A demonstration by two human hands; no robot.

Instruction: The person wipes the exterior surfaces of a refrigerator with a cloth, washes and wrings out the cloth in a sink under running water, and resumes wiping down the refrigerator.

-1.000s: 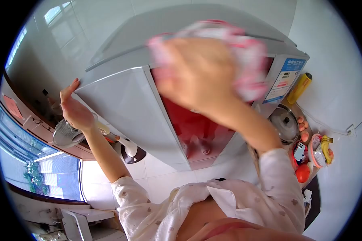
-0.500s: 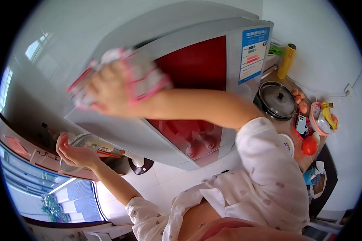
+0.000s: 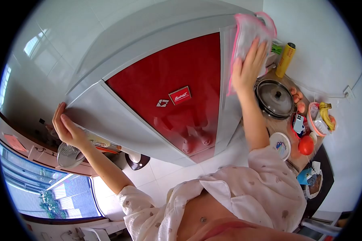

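A silver-grey refrigerator (image 3: 120, 120) with a red front panel (image 3: 165, 72) stands right in front of me. My right hand (image 3: 249, 66) lies over a white cloth with pink edging (image 3: 249, 30), pressing it against the grey strip at the door's right side. Its fingers are stretched along the cloth, which covers the blue-and-white label there. On the far left, my left hand (image 3: 68, 130) rests at the refrigerator's left edge, fingers extended and nothing visible in them. A small red badge (image 3: 180, 95) sits on the red panel beside a silver diamond-shaped logo (image 3: 162, 103).
To the right, a counter holds a lidded pot (image 3: 275, 98), a yellow cylinder (image 3: 285, 60), a fruit basket with bananas (image 3: 328, 116), a phone (image 3: 299, 122) and a red round object (image 3: 306, 145). A wire strainer (image 3: 70, 154) is below my left hand, near a window.
My right hand has carried the cloth from the door's left side across to the right, uncovering the badge and logo. My left hand has risen to the refrigerator's edge.
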